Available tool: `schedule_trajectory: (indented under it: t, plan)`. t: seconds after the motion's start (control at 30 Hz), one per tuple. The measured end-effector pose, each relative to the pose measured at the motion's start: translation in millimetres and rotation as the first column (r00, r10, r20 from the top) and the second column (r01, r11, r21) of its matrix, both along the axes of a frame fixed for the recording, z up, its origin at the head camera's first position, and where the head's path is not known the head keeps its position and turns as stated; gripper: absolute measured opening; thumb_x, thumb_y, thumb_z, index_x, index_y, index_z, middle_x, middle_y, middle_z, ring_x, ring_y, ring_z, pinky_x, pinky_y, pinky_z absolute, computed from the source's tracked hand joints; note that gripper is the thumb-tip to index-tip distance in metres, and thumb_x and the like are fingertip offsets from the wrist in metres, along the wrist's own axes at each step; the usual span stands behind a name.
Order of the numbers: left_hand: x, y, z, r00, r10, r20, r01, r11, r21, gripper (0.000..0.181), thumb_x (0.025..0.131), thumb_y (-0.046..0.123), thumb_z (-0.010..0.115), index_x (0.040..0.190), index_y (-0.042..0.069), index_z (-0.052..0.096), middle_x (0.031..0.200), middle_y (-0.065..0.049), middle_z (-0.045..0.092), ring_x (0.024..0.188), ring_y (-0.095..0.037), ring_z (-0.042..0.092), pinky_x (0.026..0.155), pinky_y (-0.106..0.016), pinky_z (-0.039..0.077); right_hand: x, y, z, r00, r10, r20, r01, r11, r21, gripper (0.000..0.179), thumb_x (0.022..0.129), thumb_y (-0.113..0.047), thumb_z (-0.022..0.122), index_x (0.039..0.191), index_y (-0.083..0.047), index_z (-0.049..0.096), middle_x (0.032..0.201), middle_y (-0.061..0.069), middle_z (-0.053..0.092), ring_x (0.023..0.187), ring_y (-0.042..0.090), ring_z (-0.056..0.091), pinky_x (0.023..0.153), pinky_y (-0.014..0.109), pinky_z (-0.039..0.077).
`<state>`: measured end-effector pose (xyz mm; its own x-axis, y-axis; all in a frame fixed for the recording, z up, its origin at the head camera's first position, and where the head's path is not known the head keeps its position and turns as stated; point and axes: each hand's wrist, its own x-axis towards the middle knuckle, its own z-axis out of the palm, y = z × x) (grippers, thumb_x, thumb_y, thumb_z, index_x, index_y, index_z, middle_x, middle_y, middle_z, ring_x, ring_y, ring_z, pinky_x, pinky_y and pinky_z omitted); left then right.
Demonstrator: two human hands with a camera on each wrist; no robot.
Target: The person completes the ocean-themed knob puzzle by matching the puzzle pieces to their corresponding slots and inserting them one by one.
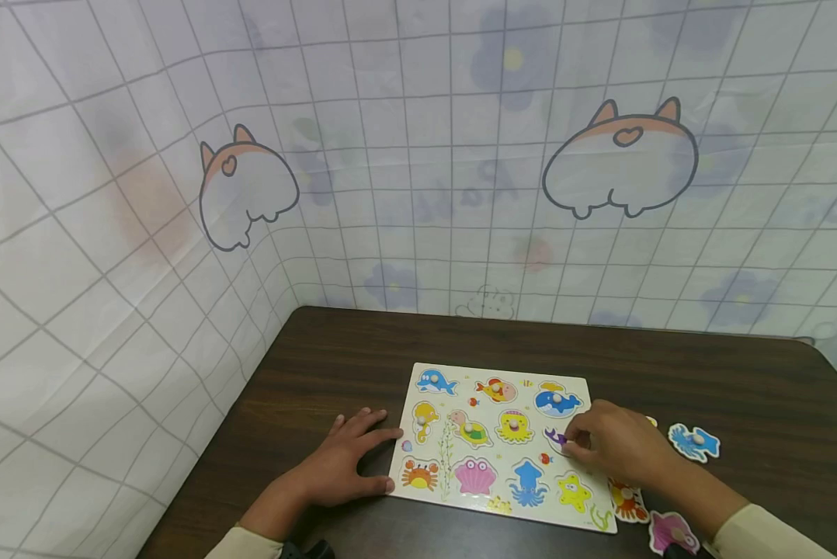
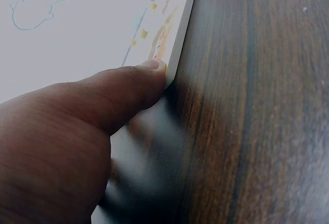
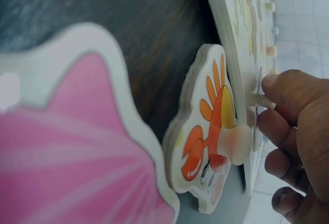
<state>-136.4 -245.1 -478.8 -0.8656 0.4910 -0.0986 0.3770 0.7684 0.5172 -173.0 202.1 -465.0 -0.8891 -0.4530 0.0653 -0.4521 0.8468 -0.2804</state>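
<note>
A white peg puzzle board (image 1: 460, 505) with printed sea animals lies on the dark table. My right hand (image 1: 614, 442) is at its right side, thumb and forefinger pinching the knob of a flat puzzle piece (image 3: 258, 93). Purple tail shapes (image 1: 553, 436) show beside the fingertips in the head view; the hand hides the rest. My left hand (image 1: 345, 458) has its fingers spread at the board's left edge. Its thumb (image 2: 128, 88) touches the front-left corner. Knobbed pieces sit in the board, among them a turtle (image 1: 470, 429), an octopus (image 1: 514, 426) and a whale (image 1: 557, 402).
Loose pieces lie right of the board: a blue squid (image 1: 694, 442), a crab (image 1: 628, 503) and a pink shell (image 1: 672, 533). A yellow bit (image 1: 651, 421) peeks out behind the right hand. Patterned cloth (image 1: 418, 155) hangs behind the table (image 1: 362, 341).
</note>
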Motion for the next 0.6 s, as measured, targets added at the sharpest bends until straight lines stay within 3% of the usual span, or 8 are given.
schedule_trajectory:
  t: [0.6]
  plan:
    - [0.3, 1.3, 2.1, 1.000, 0.008, 0.005, -0.008, 1.000, -0.010, 0.072, 0.090, 0.057, 0.073, 0.152, 0.029, 0.051, 0.165, -0.009, 0.030, 0.154, -0.040, 0.017, 0.119, -0.067, 0.005, 1.9, -2.6, 2.3, 1.000, 0.003, -0.004, -0.003, 1.000, 0.031, 0.015, 0.083, -0.042, 0.085, 0.088, -0.030, 0.079, 0.085, -0.013, 0.062, 0.076, 0.009, 0.050, 0.063, 0.032, 0.044]
